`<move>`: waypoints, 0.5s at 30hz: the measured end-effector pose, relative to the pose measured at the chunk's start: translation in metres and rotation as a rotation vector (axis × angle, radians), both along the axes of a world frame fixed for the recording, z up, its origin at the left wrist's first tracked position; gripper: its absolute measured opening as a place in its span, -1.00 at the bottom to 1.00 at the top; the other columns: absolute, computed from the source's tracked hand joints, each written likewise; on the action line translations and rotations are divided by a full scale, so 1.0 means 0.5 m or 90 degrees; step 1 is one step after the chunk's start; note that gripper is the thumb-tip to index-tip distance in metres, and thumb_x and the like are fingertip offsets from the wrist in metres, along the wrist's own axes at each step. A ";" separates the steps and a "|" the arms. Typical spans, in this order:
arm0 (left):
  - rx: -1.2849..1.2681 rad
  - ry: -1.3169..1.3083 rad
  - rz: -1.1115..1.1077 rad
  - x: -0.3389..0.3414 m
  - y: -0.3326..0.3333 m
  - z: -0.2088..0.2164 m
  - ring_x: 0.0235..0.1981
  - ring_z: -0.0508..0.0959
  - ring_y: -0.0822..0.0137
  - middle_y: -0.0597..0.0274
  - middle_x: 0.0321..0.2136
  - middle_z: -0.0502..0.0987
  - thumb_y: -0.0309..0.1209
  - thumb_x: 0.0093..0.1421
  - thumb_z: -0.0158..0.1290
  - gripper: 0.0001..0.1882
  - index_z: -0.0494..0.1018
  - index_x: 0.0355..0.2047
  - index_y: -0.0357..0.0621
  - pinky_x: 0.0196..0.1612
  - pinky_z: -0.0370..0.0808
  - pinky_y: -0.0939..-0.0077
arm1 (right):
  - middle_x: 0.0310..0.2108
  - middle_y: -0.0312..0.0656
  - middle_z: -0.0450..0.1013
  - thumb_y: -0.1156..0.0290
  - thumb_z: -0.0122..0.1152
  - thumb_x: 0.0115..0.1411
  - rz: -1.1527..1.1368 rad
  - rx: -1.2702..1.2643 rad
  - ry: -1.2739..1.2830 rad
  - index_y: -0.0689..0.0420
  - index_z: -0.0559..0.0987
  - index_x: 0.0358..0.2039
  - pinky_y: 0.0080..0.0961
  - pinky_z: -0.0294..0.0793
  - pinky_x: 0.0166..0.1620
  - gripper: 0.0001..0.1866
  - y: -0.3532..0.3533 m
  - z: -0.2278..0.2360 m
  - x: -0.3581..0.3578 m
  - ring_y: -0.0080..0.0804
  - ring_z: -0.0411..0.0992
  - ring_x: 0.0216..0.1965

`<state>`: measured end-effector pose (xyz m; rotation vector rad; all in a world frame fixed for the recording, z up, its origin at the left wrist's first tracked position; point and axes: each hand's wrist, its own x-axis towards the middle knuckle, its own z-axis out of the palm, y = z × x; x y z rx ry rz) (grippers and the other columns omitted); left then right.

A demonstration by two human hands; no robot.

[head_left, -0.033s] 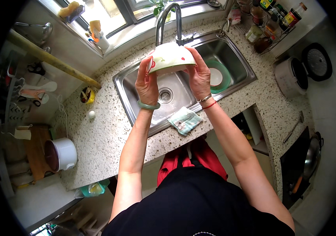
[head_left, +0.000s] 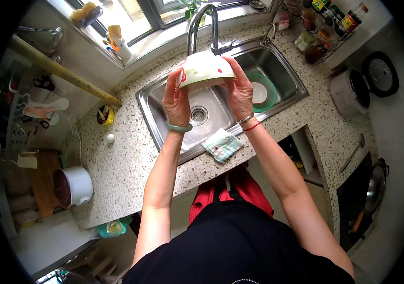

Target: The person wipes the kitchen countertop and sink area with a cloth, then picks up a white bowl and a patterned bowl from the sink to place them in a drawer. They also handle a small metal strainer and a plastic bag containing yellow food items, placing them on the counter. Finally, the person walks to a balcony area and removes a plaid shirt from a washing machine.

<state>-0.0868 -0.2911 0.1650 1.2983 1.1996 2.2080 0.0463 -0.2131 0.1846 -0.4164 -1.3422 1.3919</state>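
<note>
Both hands hold a white bowl (head_left: 205, 70) with green and red markings, turned bottom-up above the steel sink (head_left: 285, 78). My left hand (head_left: 176, 100), with a green bangle on its wrist, grips the bowl's left rim. My right hand (head_left: 240, 93) cups its right side. The curved faucet (head_left: 203, 21) rises just behind the bowl. Below the bowl lies the sink drain (head_left: 198, 115). A green plate (head_left: 269, 94) with a small white dish on it rests in the right part of the sink.
A folded pale cloth (head_left: 222, 145) lies on the speckled counter (head_left: 126, 161) at the sink's front edge. A white pot (head_left: 74, 185) stands left, a rice cooker (head_left: 351, 92) right, bottles (head_left: 322, 23) behind it. A wok (head_left: 374, 189) sits lower right. An egg (head_left: 110, 138) lies on the counter.
</note>
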 end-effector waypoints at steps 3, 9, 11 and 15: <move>-0.010 -0.005 0.007 -0.012 -0.009 0.001 0.06 0.46 0.35 0.26 0.09 0.43 -0.45 0.30 0.03 -0.51 0.28 0.23 0.08 0.05 0.52 0.39 | -0.05 -0.26 0.51 0.59 -0.01 0.31 -0.014 0.011 -0.005 0.08 0.44 0.14 -0.64 0.38 0.03 -0.61 -0.011 0.001 -0.010 -0.60 0.40 -0.04; -0.258 -0.244 -0.081 -0.009 -0.020 -0.015 -0.20 0.55 0.50 0.30 -0.10 0.54 -0.70 0.19 -0.12 -0.41 0.29 0.23 -0.01 -0.25 0.61 0.61 | -0.34 -0.05 0.58 0.58 -0.06 0.14 -0.087 -0.066 -0.278 0.12 0.51 0.04 -0.51 0.54 -0.23 -0.57 -0.010 -0.044 0.014 -0.39 0.57 -0.34; -0.373 -0.265 -0.142 -0.005 -0.031 -0.042 -0.18 0.57 0.39 0.21 -0.02 0.48 -0.64 0.13 -0.15 -0.34 0.19 0.28 0.00 -0.29 0.63 0.55 | -0.51 -0.01 0.55 0.50 -0.08 0.05 -0.052 -0.160 -0.346 0.16 0.54 -0.04 -0.39 0.60 -0.46 -0.56 -0.026 -0.039 0.046 -0.24 0.58 -0.53; -0.515 -0.275 -0.265 0.105 -0.036 -0.029 -0.02 0.50 0.28 0.16 0.08 0.38 -0.44 0.16 -0.10 -0.37 0.16 0.29 0.02 -0.19 0.61 0.37 | -0.39 -0.05 0.55 0.49 -0.06 0.07 -0.077 -0.265 -0.332 0.26 0.52 -0.04 -0.43 0.63 -0.53 -0.58 -0.051 -0.063 0.179 -0.27 0.59 -0.51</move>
